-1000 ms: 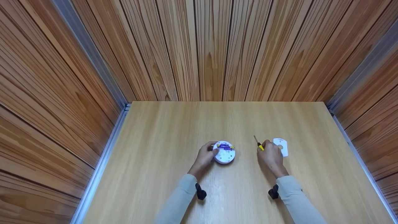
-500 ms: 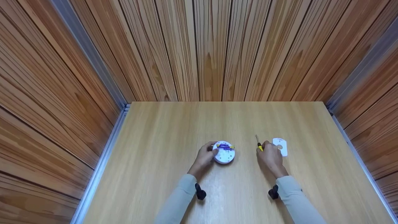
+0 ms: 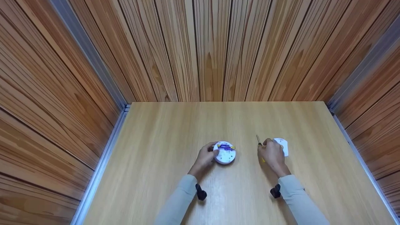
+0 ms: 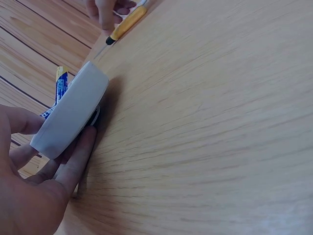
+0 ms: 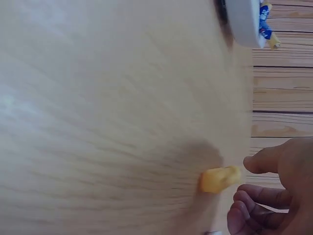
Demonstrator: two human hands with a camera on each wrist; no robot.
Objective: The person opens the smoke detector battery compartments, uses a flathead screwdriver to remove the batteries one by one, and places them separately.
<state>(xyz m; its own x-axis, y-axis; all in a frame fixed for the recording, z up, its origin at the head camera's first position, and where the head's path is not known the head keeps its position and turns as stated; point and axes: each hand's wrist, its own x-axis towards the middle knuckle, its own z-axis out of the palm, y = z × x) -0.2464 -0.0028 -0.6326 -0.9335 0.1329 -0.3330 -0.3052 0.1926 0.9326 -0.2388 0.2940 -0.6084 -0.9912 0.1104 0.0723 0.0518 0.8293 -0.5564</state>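
My left hand (image 3: 203, 158) grips a round white battery-powered device (image 3: 225, 157) by its left edge. A blue-and-yellow battery (image 4: 61, 85) sits on its upper face, as the left wrist view shows, and the disc is tilted with fingers beneath. On the right, my right hand (image 3: 272, 156) hovers beside a screwdriver (image 4: 128, 23) with a yellow handle and thin metal shaft. In the right wrist view, thumb and fingers are spread apart near the handle's end (image 5: 215, 180). The screwdriver appears to lie on the table.
A white plate (image 3: 284, 145) lies just beyond my right hand, which partly covers it. The wooden table (image 3: 175, 125) is bordered by metal rails (image 3: 103, 168) and wood-panelled walls. A black wrist mount (image 3: 201, 192) hangs by each sleeve.
My right hand has loosened from the screwdriver and shifted slightly up, so the handle's rear end now shows on the near side of the hand. The left hand keeps holding the white device.
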